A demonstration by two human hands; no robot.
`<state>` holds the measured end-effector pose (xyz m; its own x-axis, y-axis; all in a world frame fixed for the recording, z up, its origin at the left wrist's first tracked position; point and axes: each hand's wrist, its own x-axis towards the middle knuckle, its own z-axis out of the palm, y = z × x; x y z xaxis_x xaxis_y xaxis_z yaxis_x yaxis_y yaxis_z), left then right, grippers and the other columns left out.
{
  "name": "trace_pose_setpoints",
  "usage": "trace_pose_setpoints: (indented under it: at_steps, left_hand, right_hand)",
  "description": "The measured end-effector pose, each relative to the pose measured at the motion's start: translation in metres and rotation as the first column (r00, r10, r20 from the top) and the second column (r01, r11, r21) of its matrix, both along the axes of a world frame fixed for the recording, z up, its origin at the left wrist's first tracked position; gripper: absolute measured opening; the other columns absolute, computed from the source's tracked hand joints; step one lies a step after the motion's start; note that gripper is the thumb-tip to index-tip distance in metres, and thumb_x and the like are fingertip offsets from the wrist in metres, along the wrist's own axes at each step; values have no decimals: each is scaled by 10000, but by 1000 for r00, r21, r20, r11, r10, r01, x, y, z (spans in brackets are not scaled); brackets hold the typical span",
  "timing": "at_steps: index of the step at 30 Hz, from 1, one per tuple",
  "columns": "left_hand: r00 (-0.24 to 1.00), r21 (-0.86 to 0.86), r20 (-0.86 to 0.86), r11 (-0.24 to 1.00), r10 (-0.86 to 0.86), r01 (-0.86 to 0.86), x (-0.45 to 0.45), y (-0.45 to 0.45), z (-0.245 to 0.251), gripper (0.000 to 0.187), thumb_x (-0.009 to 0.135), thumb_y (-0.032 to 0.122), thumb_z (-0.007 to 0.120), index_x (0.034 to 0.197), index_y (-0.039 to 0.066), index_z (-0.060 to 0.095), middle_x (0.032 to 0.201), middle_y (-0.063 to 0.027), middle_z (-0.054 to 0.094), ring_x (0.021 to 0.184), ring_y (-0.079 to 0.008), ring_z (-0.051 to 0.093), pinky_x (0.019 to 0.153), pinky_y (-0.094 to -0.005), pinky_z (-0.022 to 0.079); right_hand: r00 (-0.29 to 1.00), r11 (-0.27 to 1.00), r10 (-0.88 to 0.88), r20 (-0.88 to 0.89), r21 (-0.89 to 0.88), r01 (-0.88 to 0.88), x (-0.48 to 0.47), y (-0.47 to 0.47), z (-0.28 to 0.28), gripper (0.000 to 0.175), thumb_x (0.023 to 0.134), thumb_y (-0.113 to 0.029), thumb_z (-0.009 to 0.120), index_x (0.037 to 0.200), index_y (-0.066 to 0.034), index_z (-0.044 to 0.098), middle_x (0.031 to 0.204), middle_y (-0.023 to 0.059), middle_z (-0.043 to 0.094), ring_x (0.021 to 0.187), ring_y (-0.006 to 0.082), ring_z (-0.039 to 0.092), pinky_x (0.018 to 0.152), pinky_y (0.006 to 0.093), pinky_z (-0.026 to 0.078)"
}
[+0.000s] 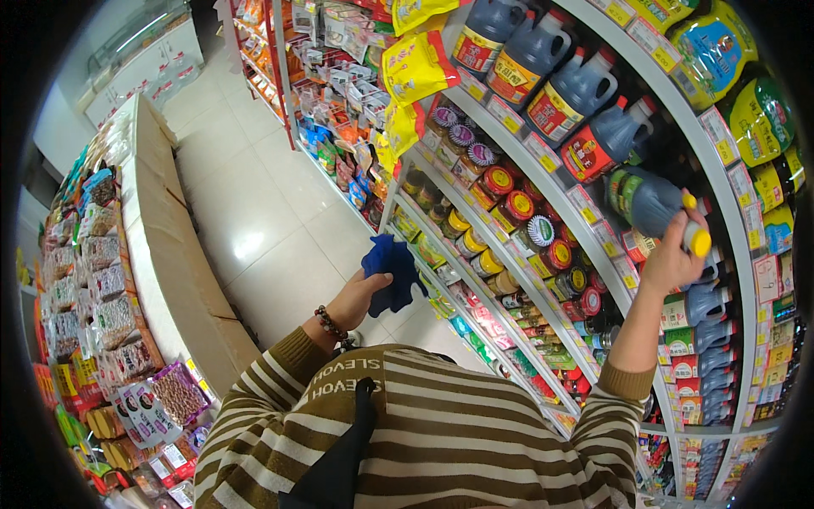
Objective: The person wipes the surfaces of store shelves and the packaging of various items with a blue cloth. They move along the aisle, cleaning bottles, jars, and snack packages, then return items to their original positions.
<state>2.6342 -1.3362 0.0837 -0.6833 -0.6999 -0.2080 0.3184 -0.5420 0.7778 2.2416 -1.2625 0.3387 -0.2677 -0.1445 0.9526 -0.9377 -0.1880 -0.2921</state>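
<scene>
My right hand (675, 257) grips a large dark plastic jug (655, 202) with a yellow cap and a green label near its neck end. The jug is tilted at the shelf, beside a row of dark jugs with red caps and red and yellow labels (580, 153). In my left hand (361, 296) is a crumpled dark blue cloth (391, 273), held over the aisle in front of my body, with the thumb on top. A beaded bracelet circles the left wrist.
Shelves of lidded jars (516, 205) run below the jugs. Yellow pouches (416, 67) hang at the shelf's end. Large yellow-labelled oil bottles (712, 54) stand on the upper shelf. Across the tiled aisle (267, 197), a long display stand (181, 242) holds bagged dry goods (114, 308).
</scene>
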Motion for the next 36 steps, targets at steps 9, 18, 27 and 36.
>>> trace_pose_setpoints:
  at_steps: [9, 18, 27, 36]
  left_hand:
    - [933, -955, -210, -266, 291, -132, -85, 13, 148, 602, 930, 653, 487, 1379, 258, 558, 1556, -222, 311, 1368, -455, 349, 1110, -622, 236]
    - [967, -835, -70, 545, -245, 78, -97, -69, 118, 721, 852, 351, 750, 1404, -20, 473, 1331, -164, 604, 1151, -221, 626, 979, -329, 497]
    - [612, -19, -684, 848, -398, 530, -62, -6, 144, 728, 920, 428, 645, 1456, 12, 382, 1410, -199, 517, 1243, -337, 560, 1047, -491, 466]
    - [908, -749, 165, 550, -386, 370, -72, 8, 144, 651, 822, 382, 760, 1374, 148, 507, 1353, -60, 588, 1238, -246, 566, 1089, -451, 398]
  right_hand:
    - [832, 915, 381, 404, -32, -403, 130, 13, -14, 125, 914, -129, 623, 984, -27, 639, 954, 90, 669, 852, 189, 626, 742, 358, 504]
    - [454, 635, 641, 619, -95, -767, 159, 18, -18, 151, 840, -57, 699, 966, 14, 655, 902, 78, 685, 824, 135, 639, 789, 295, 514]
    - [248, 628, 638, 730, -306, -715, 130, -9, -24, 370, 874, -306, 678, 1030, 24, 615, 923, 129, 682, 775, 195, 675, 718, 338, 566]
    - [262, 569, 595, 760, -168, -805, 123, -37, -22, 788, 767, -621, 729, 1218, 0, 553, 1104, 188, 649, 899, 242, 682, 735, 367, 590]
